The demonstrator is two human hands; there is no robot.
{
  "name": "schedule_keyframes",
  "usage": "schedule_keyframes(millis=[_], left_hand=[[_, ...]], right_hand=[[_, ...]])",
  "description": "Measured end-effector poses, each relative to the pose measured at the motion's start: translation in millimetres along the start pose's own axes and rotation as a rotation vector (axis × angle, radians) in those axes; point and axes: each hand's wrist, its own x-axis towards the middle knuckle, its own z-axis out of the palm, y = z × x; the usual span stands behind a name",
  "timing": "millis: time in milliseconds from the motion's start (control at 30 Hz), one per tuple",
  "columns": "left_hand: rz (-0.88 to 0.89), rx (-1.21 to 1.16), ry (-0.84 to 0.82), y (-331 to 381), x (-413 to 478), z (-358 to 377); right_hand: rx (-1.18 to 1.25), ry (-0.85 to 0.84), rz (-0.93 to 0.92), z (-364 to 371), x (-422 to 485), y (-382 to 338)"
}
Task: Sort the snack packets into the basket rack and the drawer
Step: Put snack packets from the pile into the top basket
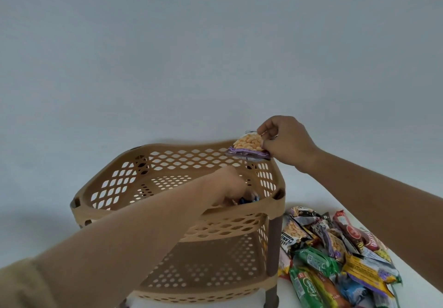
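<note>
Sorting is under way at the holey tan plastic basket rack (167,154). The right hand (285,139) pinches a crinkly peanut packet (248,144) by its top, over the top basket's far right corner. I think it next needs lowering in, then letting go. The left hand (230,185) reaches inside near the front right corner. It is blurry, so I cannot tell how its fingers are. Shiny packets (335,255) lie heaped on the table (419,271).

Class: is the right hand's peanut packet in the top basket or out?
Out: right hand pinches the purple-edged peanut packet at the rim of the tan plastic basket.
</note>
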Motion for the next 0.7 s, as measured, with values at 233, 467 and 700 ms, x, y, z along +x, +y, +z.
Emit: schedule_keyframes(millis=[233, 467, 700], left_hand=[[0.022, 0.273, -0.116, -9, 4, -6], [0.032, 0.130, -0.147, -16, 6, -10], [0.051, 0.144, -0.126, -17, 10, -8]], right_hand=[[-0.313, -0.269, -0.084, 39, 17, 10], [-0.589, -0.427, -0.057, 58, 25, 3], [-0.720, -0.541, -0.089, 74, 31, 4]])
